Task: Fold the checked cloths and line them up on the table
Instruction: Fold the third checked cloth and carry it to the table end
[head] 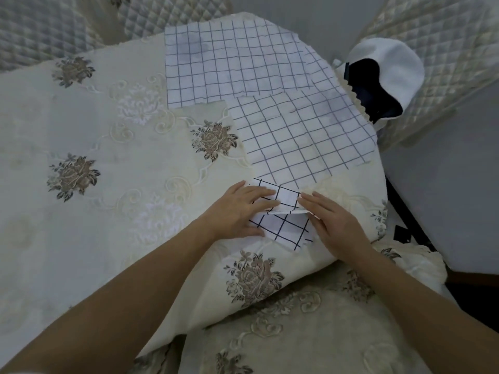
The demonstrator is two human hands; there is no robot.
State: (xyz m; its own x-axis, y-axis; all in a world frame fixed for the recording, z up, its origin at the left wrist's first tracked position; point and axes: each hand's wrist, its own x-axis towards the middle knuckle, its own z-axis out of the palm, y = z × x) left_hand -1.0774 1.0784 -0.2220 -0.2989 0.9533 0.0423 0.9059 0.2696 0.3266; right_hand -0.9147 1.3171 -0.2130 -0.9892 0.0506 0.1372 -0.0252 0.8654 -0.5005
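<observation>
Left hand [237,211] and right hand [333,221], fingers straight, pressed flat on a small folded checked cloth [283,228]. Beyond lay 2 larger checked cloths [305,136], unfolded.

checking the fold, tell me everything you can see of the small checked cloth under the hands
The small checked cloth is thin white fabric with bold dark grid lines, folded into layers, upper flap slightly curled. It lies on the cream embroidered tablecloth, by the near edge of a larger checked cloth. The left hand and right hand press it flat from either side.
</observation>
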